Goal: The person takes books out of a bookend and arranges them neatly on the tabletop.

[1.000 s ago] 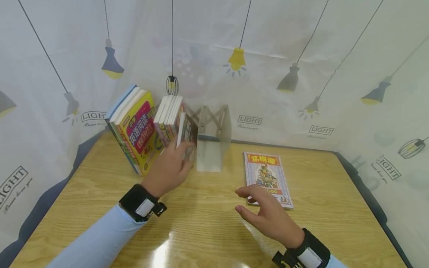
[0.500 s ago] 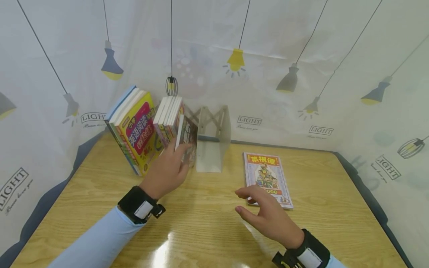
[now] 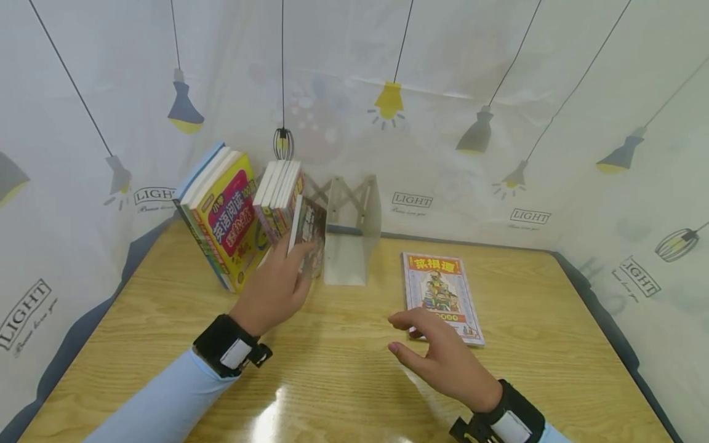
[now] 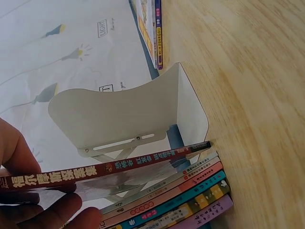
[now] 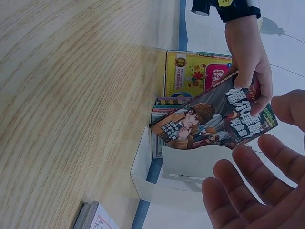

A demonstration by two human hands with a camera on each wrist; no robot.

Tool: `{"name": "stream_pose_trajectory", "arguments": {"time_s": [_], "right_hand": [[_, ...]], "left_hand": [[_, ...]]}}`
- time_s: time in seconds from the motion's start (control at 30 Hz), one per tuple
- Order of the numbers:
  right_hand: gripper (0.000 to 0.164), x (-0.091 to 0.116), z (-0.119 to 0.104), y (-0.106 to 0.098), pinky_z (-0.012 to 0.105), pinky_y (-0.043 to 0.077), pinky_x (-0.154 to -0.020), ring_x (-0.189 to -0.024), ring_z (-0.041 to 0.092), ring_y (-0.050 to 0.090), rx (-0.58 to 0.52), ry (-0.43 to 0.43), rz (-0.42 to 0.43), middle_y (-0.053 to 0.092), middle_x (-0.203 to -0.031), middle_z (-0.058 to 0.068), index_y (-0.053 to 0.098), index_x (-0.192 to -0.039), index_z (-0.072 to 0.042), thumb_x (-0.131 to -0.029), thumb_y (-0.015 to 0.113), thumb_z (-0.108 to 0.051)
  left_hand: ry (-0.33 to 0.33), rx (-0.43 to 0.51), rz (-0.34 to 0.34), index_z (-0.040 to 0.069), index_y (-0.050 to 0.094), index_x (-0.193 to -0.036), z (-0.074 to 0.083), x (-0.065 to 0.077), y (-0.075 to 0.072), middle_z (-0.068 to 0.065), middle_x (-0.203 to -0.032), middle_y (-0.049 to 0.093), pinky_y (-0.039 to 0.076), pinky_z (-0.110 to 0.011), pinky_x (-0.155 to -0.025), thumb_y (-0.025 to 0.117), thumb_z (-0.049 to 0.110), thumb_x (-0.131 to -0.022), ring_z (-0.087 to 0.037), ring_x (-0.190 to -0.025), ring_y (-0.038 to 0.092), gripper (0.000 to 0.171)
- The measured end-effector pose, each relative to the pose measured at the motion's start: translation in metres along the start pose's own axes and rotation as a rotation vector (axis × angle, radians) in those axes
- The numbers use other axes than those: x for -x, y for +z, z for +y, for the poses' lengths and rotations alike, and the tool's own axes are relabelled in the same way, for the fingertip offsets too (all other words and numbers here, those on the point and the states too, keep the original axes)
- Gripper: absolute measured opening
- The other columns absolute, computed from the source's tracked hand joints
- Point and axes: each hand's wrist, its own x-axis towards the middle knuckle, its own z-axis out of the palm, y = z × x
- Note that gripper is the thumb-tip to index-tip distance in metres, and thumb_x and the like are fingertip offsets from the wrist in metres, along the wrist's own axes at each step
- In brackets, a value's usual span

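My left hand (image 3: 271,289) pinches a thin comic book (image 5: 209,119) between thumb and fingers. It has a dark picture cover and a red spine, and it slants in the right wrist view, with its lower corner by the white bookend (image 3: 346,258). Just left of it, several slim books (image 3: 277,191) stand in a row, their coloured spines fanned in the left wrist view. My right hand (image 3: 445,357) hovers over the table with fingers apart and loosely bent, holding nothing. Partly behind it in the head view, a lilac-bordered book (image 3: 437,277) lies flat.
Larger books, with a yellow-covered one (image 3: 229,215) in front, lean at the left end of the row. A pale curtain (image 3: 443,160) printed with lamps hangs behind the wooden table (image 3: 332,381).
The comic book has tipped toward me, its top edge sinking a little and more of its cover showing. My left hand has drawn back slightly with it; my right hand stays put.
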Motion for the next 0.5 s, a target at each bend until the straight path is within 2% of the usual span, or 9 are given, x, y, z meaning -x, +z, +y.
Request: {"name": "stream_pose_trajectory", "arguments": {"time_s": [0.17,0.3,0.4,0.5], "right_hand": [[0.032,0.000,0.000,0.001,0.039,0.058,-0.089,-0.108,0.006,0.060,0.004,0.004,-0.001,0.063,-0.123,-0.012,0.061,-0.127,-0.029,-0.096,0.068,-0.035],[0.032,0.000,0.000,0.001,0.039,0.058,-0.088,-0.107,0.006,0.060,0.006,0.000,-0.001,0.063,-0.123,-0.012,0.061,-0.127,-0.028,-0.096,0.068,-0.035],[0.032,0.000,-0.001,0.001,0.039,0.058,-0.088,-0.107,0.006,0.060,0.002,0.000,-0.004,0.064,-0.123,-0.011,0.061,-0.127,-0.028,-0.096,0.068,-0.035],[0.032,-0.001,-0.001,0.001,0.039,0.058,-0.089,-0.107,0.006,0.060,0.000,0.004,-0.005,0.064,-0.123,-0.011,0.061,-0.127,-0.028,-0.096,0.067,-0.035]], "left_hand": [[-0.001,0.026,-0.010,0.006,0.053,-0.138,-0.001,0.005,0.000,-0.023,-0.146,0.043,0.043,-0.020,-0.047,0.058,0.003,-0.089,-0.026,-0.092,0.060,0.049],[0.016,0.061,0.002,0.003,0.052,-0.139,-0.002,0.007,0.000,-0.024,-0.144,0.044,0.053,-0.030,-0.063,0.057,-0.002,-0.085,-0.030,-0.106,0.058,0.054],[0.025,0.083,0.009,0.002,0.051,-0.139,-0.003,0.009,-0.001,-0.024,-0.142,0.046,0.056,-0.038,-0.078,0.056,-0.005,-0.084,-0.032,-0.116,0.056,0.056],[0.029,0.088,0.011,0.001,0.051,-0.139,-0.003,0.012,-0.001,-0.024,-0.137,0.048,0.057,-0.040,-0.083,0.055,-0.007,-0.085,-0.032,-0.114,0.056,0.055]]}}
